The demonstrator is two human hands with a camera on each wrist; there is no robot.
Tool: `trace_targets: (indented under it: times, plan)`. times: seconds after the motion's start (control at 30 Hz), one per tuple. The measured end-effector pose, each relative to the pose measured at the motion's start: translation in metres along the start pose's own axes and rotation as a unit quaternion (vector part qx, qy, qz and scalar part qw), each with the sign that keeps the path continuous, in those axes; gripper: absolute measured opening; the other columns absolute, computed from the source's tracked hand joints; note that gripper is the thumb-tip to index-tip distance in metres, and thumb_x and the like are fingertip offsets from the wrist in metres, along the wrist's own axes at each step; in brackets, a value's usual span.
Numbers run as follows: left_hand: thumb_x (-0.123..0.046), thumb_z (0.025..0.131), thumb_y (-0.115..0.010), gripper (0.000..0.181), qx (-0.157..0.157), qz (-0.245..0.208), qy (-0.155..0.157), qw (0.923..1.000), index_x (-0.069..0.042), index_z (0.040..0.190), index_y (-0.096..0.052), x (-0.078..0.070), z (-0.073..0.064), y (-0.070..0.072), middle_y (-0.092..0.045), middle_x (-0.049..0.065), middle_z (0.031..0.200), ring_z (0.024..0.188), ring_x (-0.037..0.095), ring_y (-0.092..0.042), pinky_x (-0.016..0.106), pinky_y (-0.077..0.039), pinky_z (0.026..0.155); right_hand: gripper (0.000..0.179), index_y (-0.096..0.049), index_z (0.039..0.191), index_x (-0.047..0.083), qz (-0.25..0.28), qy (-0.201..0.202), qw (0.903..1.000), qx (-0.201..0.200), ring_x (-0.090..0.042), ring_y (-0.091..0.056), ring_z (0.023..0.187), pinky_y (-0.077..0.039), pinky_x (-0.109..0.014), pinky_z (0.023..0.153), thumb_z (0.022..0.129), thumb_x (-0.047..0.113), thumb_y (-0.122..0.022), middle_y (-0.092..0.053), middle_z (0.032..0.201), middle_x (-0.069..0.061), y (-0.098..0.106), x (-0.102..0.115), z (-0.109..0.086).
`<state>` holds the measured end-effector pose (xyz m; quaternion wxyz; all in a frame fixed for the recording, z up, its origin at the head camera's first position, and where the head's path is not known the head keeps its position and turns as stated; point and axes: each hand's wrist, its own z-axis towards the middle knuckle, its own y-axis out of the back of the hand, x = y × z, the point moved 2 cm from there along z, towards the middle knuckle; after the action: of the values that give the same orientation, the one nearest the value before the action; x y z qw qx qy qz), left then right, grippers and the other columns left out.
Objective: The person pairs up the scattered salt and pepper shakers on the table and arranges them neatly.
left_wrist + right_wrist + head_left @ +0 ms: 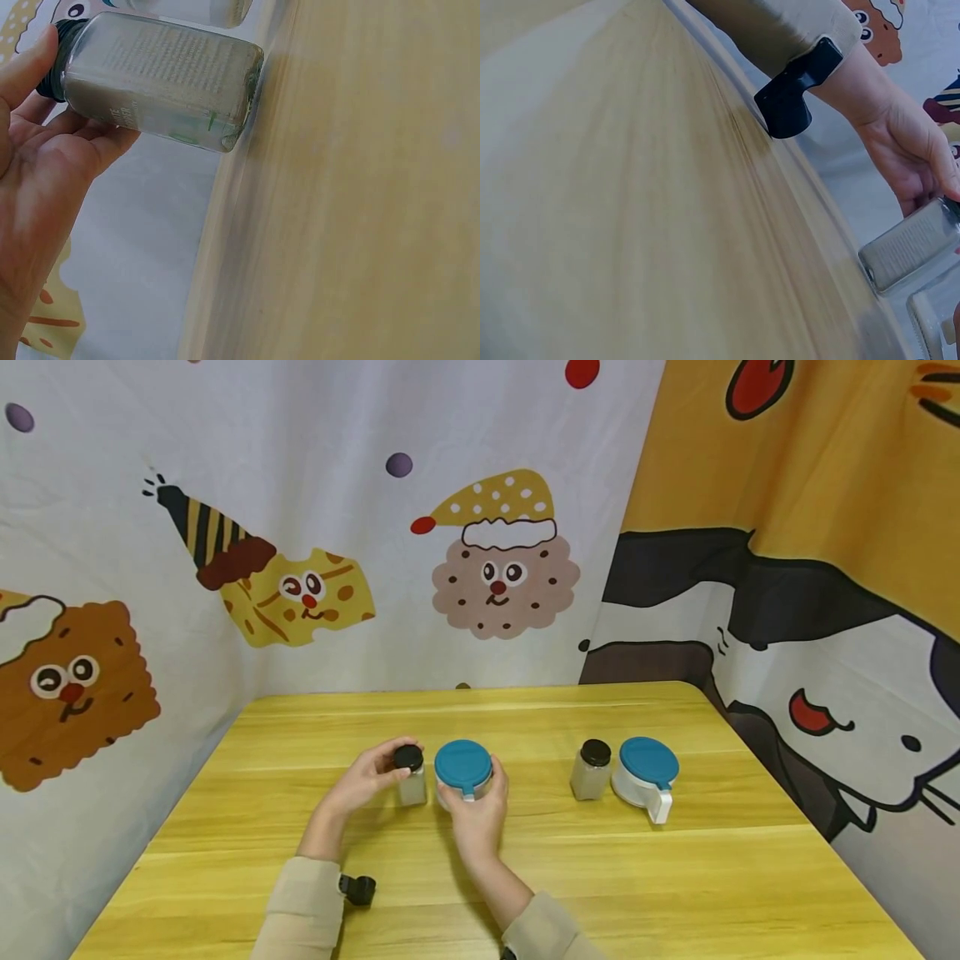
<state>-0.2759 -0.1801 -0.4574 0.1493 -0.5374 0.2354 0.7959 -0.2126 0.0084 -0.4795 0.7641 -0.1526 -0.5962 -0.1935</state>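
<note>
My left hand point(365, 779) grips a small glass spice jar point(412, 788) by its black lid, thumb and fingers on either side. In the left wrist view the spice jar point(161, 82) shows printed text and pale contents, its base at the tabletop. Just right of it, my right hand point(482, 822) holds a round white seasoning pot with a blue lid point(462, 764), thumb and fingers around its sides. The right wrist view shows the left hand point(907, 142) at the spice jar point(911, 247), with part of the pot point(924, 322) at the edge.
Farther right on the wooden table point(645, 893) stand a second black-lidded spice jar point(591, 772) and a second blue-lidded pot point(648, 764) with a white handle, close together. A cartoon-printed curtain point(315, 443) hangs behind the table.
</note>
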Motion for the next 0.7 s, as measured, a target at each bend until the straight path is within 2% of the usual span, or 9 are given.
trace_targets:
  times: [0.3, 0.7]
  plan:
    - [0.003, 0.094, -0.057, 0.046, 0.004, -0.004, -0.011, 0.9999, 0.010, 0.136, -0.042, -0.0011, -0.0006, 0.0004, -0.041, 0.040, 0.131, 0.113, 0.013, -0.055, 0.022, -0.045, 0.090, 0.087, -0.043, 0.138, 0.001, -0.004, 0.006, 1.0000, -0.002, -0.035, -0.043, 0.123, -0.032, -0.058, 0.100, 0.066, 0.017, -0.089, -0.048, 0.132, -0.016, -0.0026, -0.0039, -0.0002]
    - [0.004, 0.094, -0.056, 0.045, 0.006, -0.012, -0.008, 0.9999, 0.010, 0.136, -0.042, 0.0010, -0.0011, 0.0009, -0.040, 0.041, 0.132, 0.114, 0.014, -0.055, 0.024, -0.045, 0.091, 0.086, -0.043, 0.137, 0.003, -0.010, 0.005, 0.9999, -0.004, -0.032, -0.044, 0.122, -0.033, -0.054, 0.101, 0.065, 0.014, -0.089, -0.047, 0.132, -0.014, -0.0061, -0.0059, 0.0004]
